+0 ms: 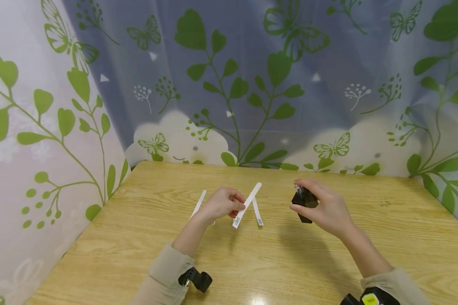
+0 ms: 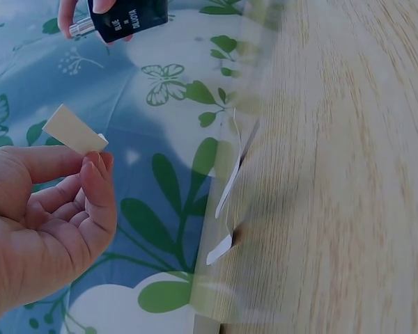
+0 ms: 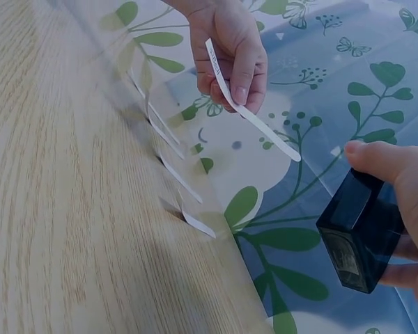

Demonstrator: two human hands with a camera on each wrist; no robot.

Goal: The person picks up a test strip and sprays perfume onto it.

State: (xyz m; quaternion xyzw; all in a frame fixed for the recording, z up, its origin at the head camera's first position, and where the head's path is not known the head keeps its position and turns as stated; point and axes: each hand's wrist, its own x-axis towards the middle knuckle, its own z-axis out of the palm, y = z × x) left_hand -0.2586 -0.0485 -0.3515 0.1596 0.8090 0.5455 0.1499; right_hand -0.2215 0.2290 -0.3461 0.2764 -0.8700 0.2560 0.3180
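My left hand (image 1: 223, 204) pinches a white perfume test strip (image 1: 247, 204) between thumb and fingertips, above the table. The strip is slightly bent and slants up to the right, with small print near its lower end (image 3: 215, 61). To its right, my right hand (image 1: 330, 207) grips a dark, faceted perfume bottle (image 1: 303, 204) between thumb and fingers. An index finger reaches the bottle's silvery sprayer top (image 2: 82, 26). Pale lettering shows on the bottle's side in the left wrist view. A gap separates bottle and strip.
Several more white strips lie on the wood-grain table (image 1: 137, 237), one strip (image 1: 258, 212) behind the held one and another strip (image 1: 199, 201) left of my left hand. Their ends curl up. A leaf-and-butterfly patterned curtain (image 1: 244, 123) hangs along the table's back edge.
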